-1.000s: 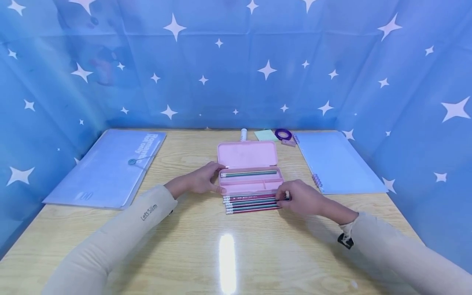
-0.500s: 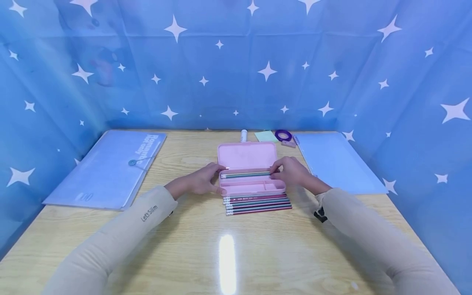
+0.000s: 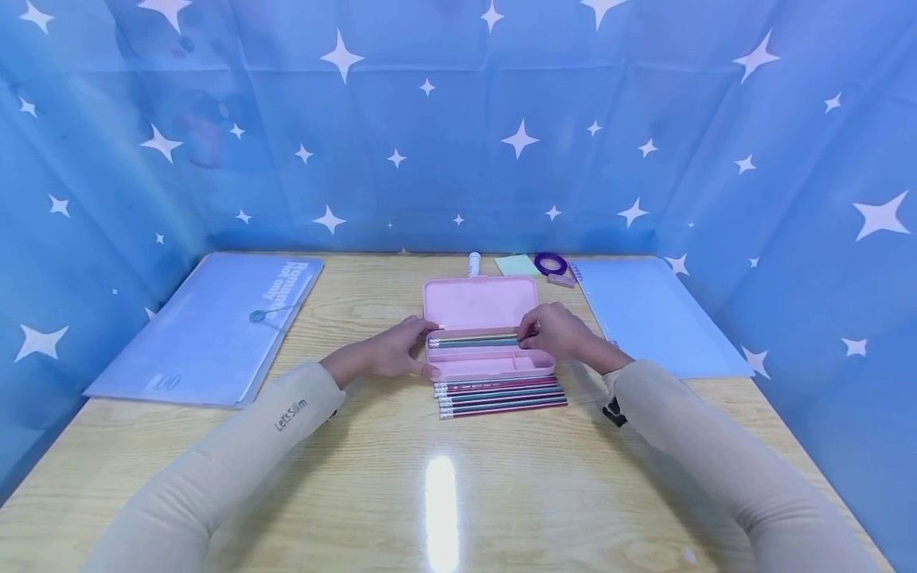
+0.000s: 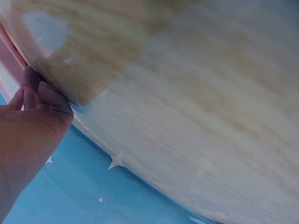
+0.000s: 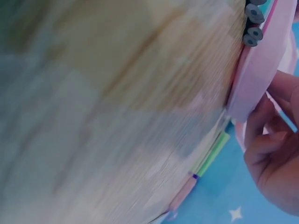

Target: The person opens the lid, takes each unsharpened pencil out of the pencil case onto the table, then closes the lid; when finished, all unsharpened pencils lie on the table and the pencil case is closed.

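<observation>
A pink pencil case (image 3: 481, 301) lies open in the middle of the wooden table (image 3: 444, 493). Its rear compartment holds a few pencils (image 3: 469, 341). My left hand (image 3: 390, 350) grips the case's left end, thumb in front and fingers behind; the left wrist view shows the hand (image 4: 32, 116) against the pink edge (image 4: 8, 51). My right hand (image 3: 555, 333) is at the tray's right end and pinches a pencil lying in the compartment. In the right wrist view the curled fingers (image 5: 273, 149) hold a thin pencil (image 5: 280, 112) beside the case (image 5: 261, 70). Several more pencils (image 3: 501, 395) lie in a row just in front of the case.
A blue button-string folder (image 3: 208, 326) lies at the left and a blue spiral notebook (image 3: 659, 314) at the right. Behind the case are a glue stick (image 3: 474, 261), green sticky notes (image 3: 517, 263), a purple tape roll (image 3: 550, 261) and an eraser (image 3: 561, 278). Star-printed blue cloth walls the table.
My right hand lifted a pencil from the row on the table and carried it back into the case's rear compartment, then slid slightly left. The left hand has not moved.
</observation>
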The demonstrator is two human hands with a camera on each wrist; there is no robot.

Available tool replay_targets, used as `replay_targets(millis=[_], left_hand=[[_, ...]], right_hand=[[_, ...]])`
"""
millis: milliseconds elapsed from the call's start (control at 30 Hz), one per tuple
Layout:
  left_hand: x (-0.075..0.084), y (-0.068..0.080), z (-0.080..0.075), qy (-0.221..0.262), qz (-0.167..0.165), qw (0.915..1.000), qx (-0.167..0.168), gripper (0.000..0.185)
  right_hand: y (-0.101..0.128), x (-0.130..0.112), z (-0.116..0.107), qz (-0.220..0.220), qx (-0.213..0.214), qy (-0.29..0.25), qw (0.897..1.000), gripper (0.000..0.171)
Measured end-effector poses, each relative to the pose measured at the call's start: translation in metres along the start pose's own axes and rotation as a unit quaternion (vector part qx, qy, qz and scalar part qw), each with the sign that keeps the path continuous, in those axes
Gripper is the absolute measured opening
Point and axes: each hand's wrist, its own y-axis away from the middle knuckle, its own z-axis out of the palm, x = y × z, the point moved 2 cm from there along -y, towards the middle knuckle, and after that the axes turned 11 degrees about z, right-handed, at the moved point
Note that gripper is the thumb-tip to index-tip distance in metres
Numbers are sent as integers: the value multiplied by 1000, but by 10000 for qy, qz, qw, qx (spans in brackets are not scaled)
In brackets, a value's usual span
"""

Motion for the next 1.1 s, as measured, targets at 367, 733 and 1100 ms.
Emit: replay_targets(millis=[367, 733, 1100], left_hand=[[-1, 0, 1, -47, -21, 10000, 2, 92], [-2, 1, 0, 3, -23, 10000, -21, 92], [-1, 1, 0, 1, -15, 10000, -48, 94]], right_hand=[[8, 3, -1, -634, 14, -10, 9980, 13], [37, -3, -10, -270, -217, -258, 9991, 9], [82, -9, -19, -402, -447, -406, 9974, 11]])
